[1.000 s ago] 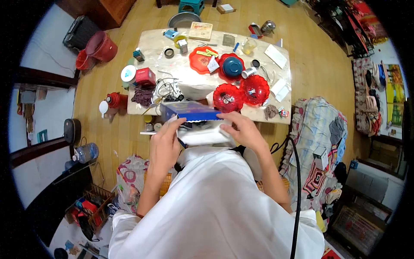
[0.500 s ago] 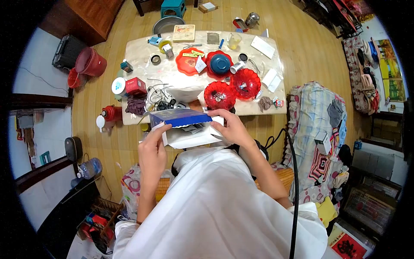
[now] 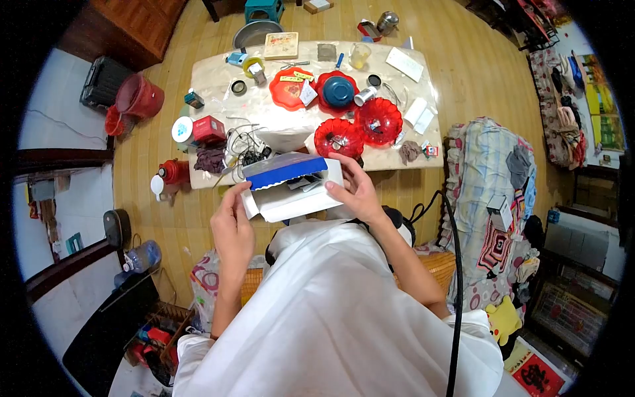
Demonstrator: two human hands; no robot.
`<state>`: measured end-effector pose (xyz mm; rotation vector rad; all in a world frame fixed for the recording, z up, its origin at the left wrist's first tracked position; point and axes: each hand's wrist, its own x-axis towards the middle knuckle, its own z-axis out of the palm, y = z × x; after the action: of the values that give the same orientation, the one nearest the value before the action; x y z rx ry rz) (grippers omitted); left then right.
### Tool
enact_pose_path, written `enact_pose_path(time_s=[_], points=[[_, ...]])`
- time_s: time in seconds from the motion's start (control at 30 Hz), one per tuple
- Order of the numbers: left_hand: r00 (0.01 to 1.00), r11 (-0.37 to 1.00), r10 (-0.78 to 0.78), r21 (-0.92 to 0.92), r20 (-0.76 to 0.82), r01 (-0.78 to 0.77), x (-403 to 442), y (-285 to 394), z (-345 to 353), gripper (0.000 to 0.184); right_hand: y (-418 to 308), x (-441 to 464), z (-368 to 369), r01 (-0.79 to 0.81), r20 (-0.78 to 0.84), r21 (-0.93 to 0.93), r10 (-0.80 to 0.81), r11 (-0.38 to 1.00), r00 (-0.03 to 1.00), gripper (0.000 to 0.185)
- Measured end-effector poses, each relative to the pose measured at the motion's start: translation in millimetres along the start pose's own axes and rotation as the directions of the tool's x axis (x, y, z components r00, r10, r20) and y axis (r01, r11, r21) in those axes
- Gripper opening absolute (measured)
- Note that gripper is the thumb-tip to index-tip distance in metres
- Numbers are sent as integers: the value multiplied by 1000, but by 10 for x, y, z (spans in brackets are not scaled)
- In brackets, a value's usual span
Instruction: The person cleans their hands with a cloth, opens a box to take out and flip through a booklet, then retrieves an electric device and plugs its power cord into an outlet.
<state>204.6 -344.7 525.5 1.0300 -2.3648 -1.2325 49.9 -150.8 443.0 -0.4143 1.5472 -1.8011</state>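
Between my hands is a blue and white box (image 3: pixel 288 173), its open end facing me. Some dark and silvery items (image 3: pixel 305 182) show inside it. My left hand (image 3: pixel 233 213) pinches the box's left edge with thumb and fingertips. At the right side, my right hand (image 3: pixel 358 190) grips the box, thumb on the white flap and fingers behind the top. The box is held off the near edge of the table, in front of tangled black and white cables (image 3: pixel 250 151).
The table (image 3: pixel 218 76) bears red scalloped dishes (image 3: pixel 378 122), a blue bowl (image 3: pixel 338 91), a red box (image 3: pixel 208 130) and a white tub (image 3: pixel 182 131). A black cable (image 3: pixel 458 291) hangs at my right. Beyond it is a cloth-covered seat (image 3: pixel 479 159).
The box has tilted so that its open end and contents show more, and its right side has risen. Both hands have stayed on it. The head view has shifted, moving the table left in view.
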Motion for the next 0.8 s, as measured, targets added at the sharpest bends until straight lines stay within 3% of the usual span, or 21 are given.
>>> enact_pose_path(time_s=[0.07,0.17,0.23,0.3,0.43,0.53,0.57,0.73,0.8], points=[[1000,1000,-9,21,-12,9,9,13,-19,27,12,2,4,1,-98,-16,-3,1000,995,38],[999,999,27,-17,-34,-28,30,8,-22,25,5,4,43,94,-225,-48,-102,994,969,35],[997,995,65,-72,-47,-68,36,11,-37,24,-41,-22,42,80,-228,-40,-87,996,970,35],[992,989,109,95,62,-114,49,20,-83,22,-47,-17,31,99,-241,-27,-103,995,965,37],[996,991,66,110,64,-72,93,-128,-1,17,-103,-50,13,-4,-191,-72,-10,997,981,40],[993,992,32,116,110,-45,89,-153,6,18,-23,-38,-47,70,-127,-227,-100,971,987,38],[994,986,74,142,82,-85,86,-173,21,17,-44,-50,-23,63,-127,-219,-93,974,988,37],[999,996,-1,88,50,-3,20,-259,34,19,-35,-54,10,177,-21,-237,-187,955,982,44],[989,991,-65,123,131,48,-6,-286,29,20,-91,-37,56,218,52,-171,-212,961,976,45]])
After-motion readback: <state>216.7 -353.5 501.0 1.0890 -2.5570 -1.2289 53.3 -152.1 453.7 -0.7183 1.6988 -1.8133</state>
